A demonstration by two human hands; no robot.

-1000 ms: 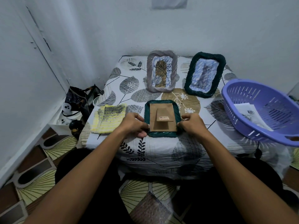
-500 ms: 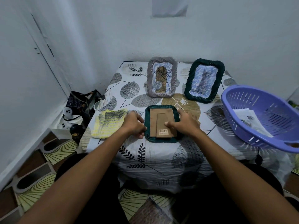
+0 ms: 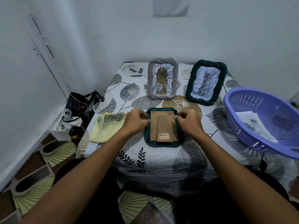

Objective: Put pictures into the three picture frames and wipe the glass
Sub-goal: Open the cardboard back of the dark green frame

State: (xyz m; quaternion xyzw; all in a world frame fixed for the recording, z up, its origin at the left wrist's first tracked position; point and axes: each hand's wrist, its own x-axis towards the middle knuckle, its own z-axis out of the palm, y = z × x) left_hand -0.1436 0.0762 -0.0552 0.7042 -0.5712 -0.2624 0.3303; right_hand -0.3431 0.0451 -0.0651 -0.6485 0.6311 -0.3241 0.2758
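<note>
Frame, dark green [image 3: 162, 143], lies face down on the desk [image 3: 145, 160] between the two hands, brown backing board [image 3: 163, 125] up, folded stand strip with barcode sticker [image 3: 164, 135] along its middle. Left hand [image 3: 135, 122] sits at the board's left edge, fingers [image 3: 144, 116] curled in and pressed at the rim; looks like a pinch on a tab or the board edge, cannot tell exactly what. Right hand [image 3: 189, 122] mirrors it at the right edge, fingers [image 3: 179, 117] curled tight, thumb and forefinger nipped together on the edge there.

Beyond the fingers, well apart: grey frame [image 3: 163, 79] and second green frame [image 3: 205, 81], both propped up face forward. Just beside the left hand on its outer side, yellow cloth [image 3: 108, 126]. Purple basket [image 3: 265, 122] off past the right hand, papers [image 3: 252, 120] inside, probably the pictures.

Judged step: opening or closing the back of this frame.

Risks: uneven pull from the two sides could jam or bend the board. Prying hard at a small tab could snap it or slip a nail. Glass sits underneath, unseen; lifting the board fast could drag the pane and let it slide out. Pressing down on the back could crack it against the desk.
</note>
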